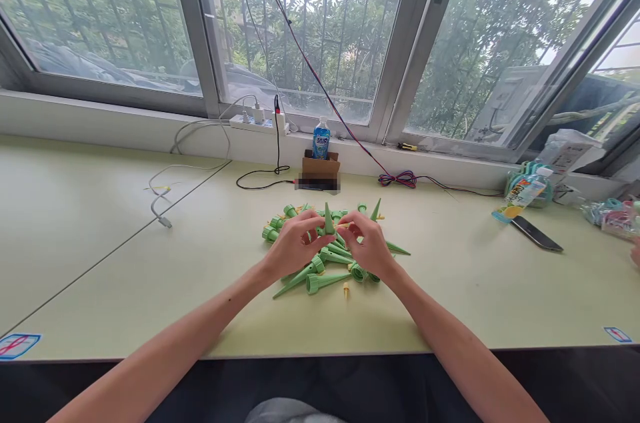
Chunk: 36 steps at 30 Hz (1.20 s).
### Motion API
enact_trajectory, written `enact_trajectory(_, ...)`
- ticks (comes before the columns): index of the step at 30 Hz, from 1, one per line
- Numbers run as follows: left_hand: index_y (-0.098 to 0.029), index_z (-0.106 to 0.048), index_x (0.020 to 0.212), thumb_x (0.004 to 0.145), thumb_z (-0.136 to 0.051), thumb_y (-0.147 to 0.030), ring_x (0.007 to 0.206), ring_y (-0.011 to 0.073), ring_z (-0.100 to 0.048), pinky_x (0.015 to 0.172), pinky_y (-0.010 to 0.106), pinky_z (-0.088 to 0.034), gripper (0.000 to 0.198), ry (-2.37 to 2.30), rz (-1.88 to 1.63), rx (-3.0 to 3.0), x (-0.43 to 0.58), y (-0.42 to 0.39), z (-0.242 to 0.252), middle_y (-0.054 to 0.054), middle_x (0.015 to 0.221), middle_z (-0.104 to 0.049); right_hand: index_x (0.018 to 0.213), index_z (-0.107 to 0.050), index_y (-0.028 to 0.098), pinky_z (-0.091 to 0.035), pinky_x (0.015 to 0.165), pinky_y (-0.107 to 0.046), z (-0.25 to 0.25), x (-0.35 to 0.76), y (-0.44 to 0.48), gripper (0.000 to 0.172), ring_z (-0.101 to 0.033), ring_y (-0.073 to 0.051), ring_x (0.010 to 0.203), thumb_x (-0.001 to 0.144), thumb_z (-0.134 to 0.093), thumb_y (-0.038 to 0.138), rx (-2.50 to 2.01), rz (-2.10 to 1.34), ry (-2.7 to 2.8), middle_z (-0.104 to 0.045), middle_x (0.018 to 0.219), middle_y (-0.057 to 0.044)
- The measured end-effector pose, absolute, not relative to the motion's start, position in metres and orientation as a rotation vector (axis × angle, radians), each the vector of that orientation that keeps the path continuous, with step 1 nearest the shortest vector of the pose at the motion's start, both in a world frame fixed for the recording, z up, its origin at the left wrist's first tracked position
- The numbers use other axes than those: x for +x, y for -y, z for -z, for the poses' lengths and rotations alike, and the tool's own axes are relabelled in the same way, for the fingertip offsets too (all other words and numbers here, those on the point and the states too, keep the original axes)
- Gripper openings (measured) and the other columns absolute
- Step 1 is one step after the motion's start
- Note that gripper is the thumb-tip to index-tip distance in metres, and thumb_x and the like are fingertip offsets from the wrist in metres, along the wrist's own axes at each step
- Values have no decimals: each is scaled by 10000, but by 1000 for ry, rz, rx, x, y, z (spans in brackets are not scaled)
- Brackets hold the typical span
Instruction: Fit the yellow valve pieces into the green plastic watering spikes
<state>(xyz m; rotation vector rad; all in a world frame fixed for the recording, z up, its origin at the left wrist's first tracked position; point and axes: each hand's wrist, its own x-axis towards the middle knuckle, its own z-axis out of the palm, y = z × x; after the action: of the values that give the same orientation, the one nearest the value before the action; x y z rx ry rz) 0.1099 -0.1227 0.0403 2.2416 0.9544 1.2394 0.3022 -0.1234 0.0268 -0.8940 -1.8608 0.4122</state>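
Note:
My left hand (296, 241) is closed on a green plastic watering spike (328, 217), which it holds with the tip pointing up. Right beside it, my right hand (367, 243) pinches a small yellow plastic piece (342, 226) close to the spike's side; fingers partly hide it. Under and around both hands lies a loose pile of similar green spikes with wide ribbed collars, one of them a front spike (327, 281). Several yellow bits show among them. A small yellow nozzle (346, 290) lies alone at the near side of the pile.
Behind the pile, a blue-labelled bottle (321, 139) stands at a cardboard box (320, 165). Cables (397, 178) run along the back, with a power strip (257, 119) on the sill. Rightward are a drink bottle (523, 196), a phone (537, 234) and part of another person's hand (635, 252).

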Motion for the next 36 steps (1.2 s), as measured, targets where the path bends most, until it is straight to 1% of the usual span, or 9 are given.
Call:
enact_trajectory(6, -178, -666, 804, 855, -658, -316, 599, 86, -516, 528, 218, -481, 147, -945, -1253, 2251, 110, 123, -41, 18, 833, -551, 889, -569, 193, -450, 540, -250, -27, 302, 125, 155, -538, -120, 550, 927, -562, 343, -899, -425, 1837, -572, 712, -3)
enact_trajectory(13, -188, -682, 825, 852, -660, -322, 585, 82, -509, 521, 214, -479, 139, -947, -1263, 2256, 110, 123, -41, 8, 815, -544, 863, -569, 195, -453, 551, -248, -28, 302, 125, 157, -530, -117, 572, 927, -559, 338, -887, -394, 1845, -590, 752, -16)
enact_trajectory(17, -190, -692, 820, 859, -653, -311, 576, 78, -510, 519, 210, -476, 133, -943, -1267, 2280, 109, 123, -41, 6, 809, -545, 829, -566, 191, -457, 560, -250, -29, 303, 126, 180, -521, -124, 588, 922, -567, 346, -889, -392, 1860, -575, 712, -12)
enact_trajectory(21, -193, -700, 826, 864, -647, -310, 564, 73, -514, 511, 211, -474, 134, -936, -1275, 2288, 109, 123, -41, 18, 855, -577, 820, -564, 191, -457, 562, -254, -30, 303, 126, 187, -516, -128, 588, 919, -571, 349, -886, -407, 1868, -567, 687, -8)
enact_trajectory(25, -211, -696, 903, 874, -630, -302, 564, 68, -531, 519, 214, -477, 115, -957, -1264, 2282, 110, 122, -40, 26, 949, -606, 828, -575, 191, -451, 558, -252, -30, 301, 126, 174, -516, -125, 587, 922, -565, 338, -894, -406, 1859, -578, 715, -13)
enact_trajectory(27, -221, -673, 983, 874, -627, -308, 560, 68, -543, 528, 220, -480, 148, -1014, -1251, 2261, 110, 121, -39, 25, 978, -608, 832, -580, 190, -450, 559, -251, -29, 299, 126, 166, -521, -124, 590, 923, -564, 329, -906, -401, 1852, -587, 733, -17)
enact_trajectory(31, -213, -582, 1107, 855, -640, -391, 541, 81, -556, 526, 233, -468, 314, -1171, -1185, 2172, 110, 120, -39, 21, 967, -614, 850, -590, 186, -456, 568, -249, -28, 297, 127, 150, -530, -115, 583, 923, -568, 315, -927, -379, 1834, -600, 766, -19)
enact_trajectory(34, -207, -543, 1077, 839, -640, -469, 534, 89, -564, 516, 235, -455, 367, -1207, -1114, 2068, 109, 120, -40, 22, 964, -624, 869, -599, 188, -462, 563, -244, -29, 297, 128, 153, -532, -104, 571, 928, -567, 326, -922, -373, 1823, -612, 809, -22)
enact_trajectory(36, -203, -537, 1023, 823, -650, -496, 539, 99, -570, 491, 229, -439, 373, -1181, -1070, 1988, 108, 119, -40, 20, 934, -631, 877, -602, 191, -468, 559, -242, -29, 298, 128, 157, -535, -100, 568, 931, -565, 334, -915, -373, 1819, -613, 835, -24)
